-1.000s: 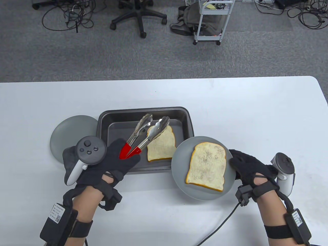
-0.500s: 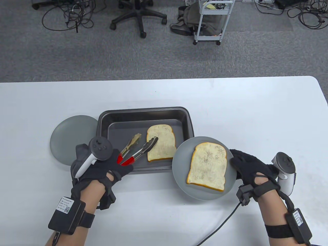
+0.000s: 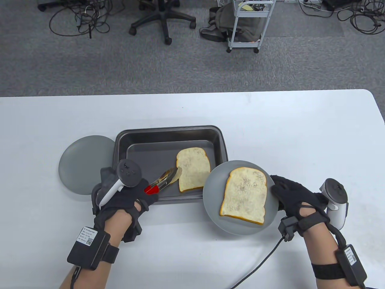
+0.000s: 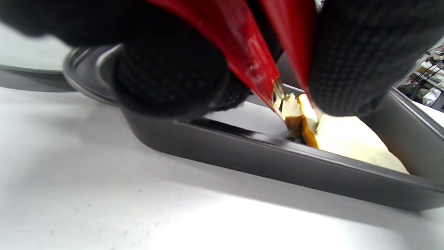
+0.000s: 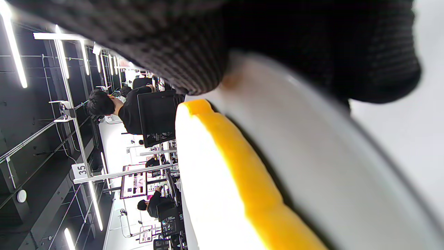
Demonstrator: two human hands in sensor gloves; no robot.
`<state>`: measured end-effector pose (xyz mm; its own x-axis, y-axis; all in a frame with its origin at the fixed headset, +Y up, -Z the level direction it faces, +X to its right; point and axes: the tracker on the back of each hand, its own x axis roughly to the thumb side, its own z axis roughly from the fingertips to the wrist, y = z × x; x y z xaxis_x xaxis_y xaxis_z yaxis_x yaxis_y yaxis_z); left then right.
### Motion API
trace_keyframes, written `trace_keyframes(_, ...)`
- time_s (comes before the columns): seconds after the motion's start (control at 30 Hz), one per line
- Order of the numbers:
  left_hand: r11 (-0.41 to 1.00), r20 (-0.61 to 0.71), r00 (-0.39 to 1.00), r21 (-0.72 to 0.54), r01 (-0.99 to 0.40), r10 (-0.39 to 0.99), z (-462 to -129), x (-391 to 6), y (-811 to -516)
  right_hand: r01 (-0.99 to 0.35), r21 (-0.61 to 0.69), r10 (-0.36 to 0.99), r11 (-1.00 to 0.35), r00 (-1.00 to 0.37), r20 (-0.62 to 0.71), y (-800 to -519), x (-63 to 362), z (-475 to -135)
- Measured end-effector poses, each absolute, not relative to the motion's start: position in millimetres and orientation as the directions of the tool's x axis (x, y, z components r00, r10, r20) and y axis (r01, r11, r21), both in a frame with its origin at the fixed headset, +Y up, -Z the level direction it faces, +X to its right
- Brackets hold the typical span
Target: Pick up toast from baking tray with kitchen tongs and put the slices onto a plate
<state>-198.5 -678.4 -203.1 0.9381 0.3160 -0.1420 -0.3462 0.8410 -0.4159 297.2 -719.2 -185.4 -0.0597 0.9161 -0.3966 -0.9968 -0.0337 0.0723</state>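
Note:
A dark baking tray (image 3: 219,141) holds one slice of toast (image 3: 194,168). My left hand (image 3: 126,198) grips red-handled metal tongs (image 3: 164,180) at the tray's near edge. The tongs' tips close on the slice's left edge, seen close in the left wrist view as tongs (image 4: 274,86) against toast (image 4: 350,139) inside the tray (image 4: 263,156). A second slice (image 3: 245,195) lies on a grey plate (image 3: 210,198) right of the tray. My right hand (image 3: 293,198) holds that plate's right rim; the right wrist view shows the plate (image 5: 312,146) and its slice (image 5: 222,180) under the gloved fingers (image 5: 194,45).
Another grey plate (image 3: 78,162) sits left of the tray, partly under its rim. A black cable (image 3: 258,265) trails from my right wrist across the near table. Beyond the table's far edge stand an office chair (image 3: 162,18) and a white cart (image 3: 249,24).
My left hand drew back and turned, lowering the tongs from above the slice to its left edge, where they closed. The slice shifted slightly right. The right hand and plate stayed put.

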Motion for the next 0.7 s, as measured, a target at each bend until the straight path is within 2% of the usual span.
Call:
trace_keyframes(0.33, 0.859, -0.116, 0.937, -0.377, -0.348, 0.329, -201.7, -198.3, -676.8, -0.997, 0.068, 0.917, -0.037, -0.061, -0.393, -718.7, 298.5, -185.7)
trace_keyframes(0.5, 0.850, -0.119, 0.917, -0.345, -0.399, 0.381, -198.5, -203.4, -672.8, -0.997, 0.072, 0.917, -0.033, -0.059, -0.394, -719.0, 298.9, -186.0)
trace_keyframes(0.7, 0.827, -0.116, 0.873, -0.283, -0.486, 0.474, -194.0, -212.3, -653.7, -0.996, 0.079, 0.913, -0.038, -0.067, -0.403, -721.0, 299.4, -186.7)
